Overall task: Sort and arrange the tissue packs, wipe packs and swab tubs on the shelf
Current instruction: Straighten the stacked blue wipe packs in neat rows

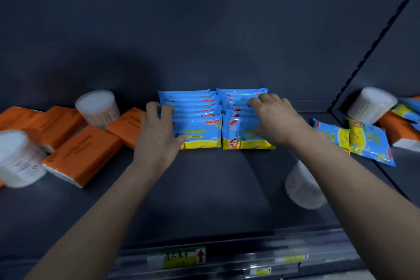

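Head: left fingers (155, 108) and right fingers (261, 99) curl over wipe packs (200, 125).

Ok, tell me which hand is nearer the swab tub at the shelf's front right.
Right. The right hand holds the right wipe-pack row, behind the swab tub; the left hand holds the left row, farther off.

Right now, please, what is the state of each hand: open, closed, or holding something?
Left hand: grips the left row of wipe packs.
Right hand: grips the right row of wipe packs.
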